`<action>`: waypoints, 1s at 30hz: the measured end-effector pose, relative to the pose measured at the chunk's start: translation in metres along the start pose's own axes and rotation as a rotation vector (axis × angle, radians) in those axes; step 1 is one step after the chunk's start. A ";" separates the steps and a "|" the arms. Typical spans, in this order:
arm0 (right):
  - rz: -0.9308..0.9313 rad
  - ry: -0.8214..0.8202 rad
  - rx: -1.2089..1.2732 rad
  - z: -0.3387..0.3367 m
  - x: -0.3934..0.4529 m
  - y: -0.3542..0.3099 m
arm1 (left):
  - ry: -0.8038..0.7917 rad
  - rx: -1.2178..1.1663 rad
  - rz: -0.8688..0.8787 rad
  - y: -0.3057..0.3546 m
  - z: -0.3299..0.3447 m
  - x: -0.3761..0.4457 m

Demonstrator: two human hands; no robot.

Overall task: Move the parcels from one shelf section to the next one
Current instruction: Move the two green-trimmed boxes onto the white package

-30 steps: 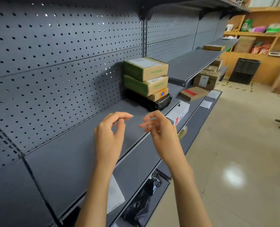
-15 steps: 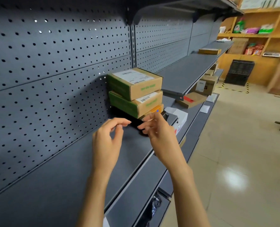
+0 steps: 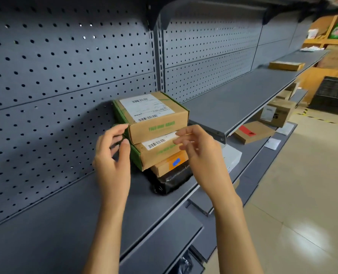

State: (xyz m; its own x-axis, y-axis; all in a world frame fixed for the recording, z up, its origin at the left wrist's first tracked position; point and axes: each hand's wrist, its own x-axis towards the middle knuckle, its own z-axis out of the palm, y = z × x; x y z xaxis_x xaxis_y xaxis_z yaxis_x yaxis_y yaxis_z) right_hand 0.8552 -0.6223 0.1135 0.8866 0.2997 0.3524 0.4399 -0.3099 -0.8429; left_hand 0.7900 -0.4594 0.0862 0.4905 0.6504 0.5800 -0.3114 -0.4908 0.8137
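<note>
From the head camera I see a stack of parcels on the grey shelf (image 3: 69, 220), pushed up to the right end of this section, next to the upright post (image 3: 158, 62) that splits the pegboard back wall (image 3: 45, 95). The top box (image 3: 154, 115) is brown cardboard with green edges and a white label on its lid. Beneath it lies a second green-edged box (image 3: 156, 153), then a thinner box with an orange sticker (image 3: 170, 165), and at the bottom a black plastic-wrapped parcel (image 3: 172, 181) resting on the shelf.

My left hand (image 3: 113, 161) is at the left end of the stack, fingers spread loosely, with the fingertips (image 3: 122, 127) at the near-left corner of the top box. I cannot tell whether they actually touch it. My right hand (image 3: 199, 153) is at the front right of the stack, fingers open and curled, level with the second box and covering part of it. Neither hand is closed around anything.

The next shelf section (image 3: 233, 101), past the post, sits a little higher and carries one flat brown parcel (image 3: 285, 66) at its far end. Lower shelves to the right hold a flat box with a red label (image 3: 253, 132) and a larger carton (image 3: 276, 113). A pale tiled floor (image 3: 302, 194) runs along the right.
</note>
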 end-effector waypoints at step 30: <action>-0.182 -0.368 0.041 -0.036 0.128 0.076 | 0.374 0.121 -0.044 -0.006 0.081 0.008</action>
State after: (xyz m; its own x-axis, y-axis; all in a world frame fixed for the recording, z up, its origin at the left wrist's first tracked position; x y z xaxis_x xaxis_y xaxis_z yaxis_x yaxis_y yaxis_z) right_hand 1.0076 -0.6405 0.1090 0.6811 0.6514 0.3342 0.5718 -0.1882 -0.7986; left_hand 0.8619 -0.4988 0.0827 0.1641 0.8276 0.5368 -0.1876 -0.5081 0.8407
